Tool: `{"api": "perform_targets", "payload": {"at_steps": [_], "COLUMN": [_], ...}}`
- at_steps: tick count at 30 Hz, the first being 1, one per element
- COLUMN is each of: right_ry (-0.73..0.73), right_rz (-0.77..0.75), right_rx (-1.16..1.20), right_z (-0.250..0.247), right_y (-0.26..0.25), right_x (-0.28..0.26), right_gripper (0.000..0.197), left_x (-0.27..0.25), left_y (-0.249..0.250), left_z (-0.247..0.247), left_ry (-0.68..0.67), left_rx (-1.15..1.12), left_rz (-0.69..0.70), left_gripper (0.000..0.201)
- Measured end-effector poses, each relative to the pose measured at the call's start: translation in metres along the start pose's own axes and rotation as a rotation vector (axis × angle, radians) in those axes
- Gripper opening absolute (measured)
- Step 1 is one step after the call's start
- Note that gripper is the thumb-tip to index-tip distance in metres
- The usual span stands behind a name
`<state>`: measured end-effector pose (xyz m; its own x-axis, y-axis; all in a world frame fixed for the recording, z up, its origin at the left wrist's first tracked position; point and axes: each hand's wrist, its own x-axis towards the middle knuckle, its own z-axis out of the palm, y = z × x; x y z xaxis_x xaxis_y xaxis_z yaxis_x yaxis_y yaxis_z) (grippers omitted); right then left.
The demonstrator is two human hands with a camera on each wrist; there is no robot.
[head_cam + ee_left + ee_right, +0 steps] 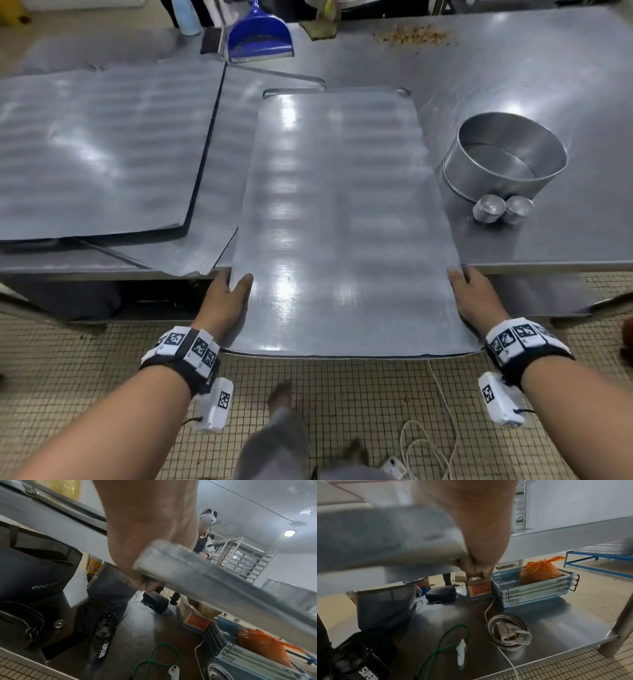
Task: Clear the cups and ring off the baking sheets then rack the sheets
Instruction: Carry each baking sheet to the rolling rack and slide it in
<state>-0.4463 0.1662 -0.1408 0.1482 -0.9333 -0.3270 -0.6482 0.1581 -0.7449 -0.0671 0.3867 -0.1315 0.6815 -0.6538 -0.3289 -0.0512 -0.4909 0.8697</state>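
Observation:
A bare baking sheet point(342, 219) juts over the steel table's front edge toward me. My left hand point(227, 301) grips its near left corner, thumb on top, and my right hand point(474, 296) grips the near right corner the same way. In the left wrist view the sheet's rim point(197, 573) crosses under my left hand point(145, 547). In the right wrist view my right hand point(476, 536) curls under the blurred sheet point(385, 538). The metal ring point(507, 156) and two small cups point(501, 209) stand on the table right of the sheet.
More baking sheets point(99, 150) lie stacked on the table at left. A blue dustpan point(258, 36) and crumbs point(414, 36) sit at the back. A tray rack point(240, 559) stands beyond the table beside another person point(205, 536). The lower shelf holds bags, blue baskets point(534, 588) and bowls point(508, 631).

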Motion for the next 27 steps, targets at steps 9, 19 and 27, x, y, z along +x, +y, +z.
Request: {"api": "perform_targets", "payload": {"at_steps": [9,19,27], "right_ry": [0.000,0.027,0.052], "right_rz": [0.020,0.051,-0.083], "right_rx": [0.093,0.097,0.102], "right_z": [-0.004,-0.003,-0.027], "right_y": [0.008,0.009,-0.010], "right_x": [-0.010,-0.044,-0.060], "right_gripper": [0.035,0.029,0.038], "left_x": [-0.001,-0.024,-0.045], "left_y": [-0.017,-0.028,0.002], "left_z": [-0.010,-0.020,-0.033], "left_ry": [-0.160,-0.061,0.033], "left_rx": [-0.289,-0.126,-0.110], "left_rz": [-0.079,-0.006,0.104], "left_gripper": [0.038,0.041,0.009]}}
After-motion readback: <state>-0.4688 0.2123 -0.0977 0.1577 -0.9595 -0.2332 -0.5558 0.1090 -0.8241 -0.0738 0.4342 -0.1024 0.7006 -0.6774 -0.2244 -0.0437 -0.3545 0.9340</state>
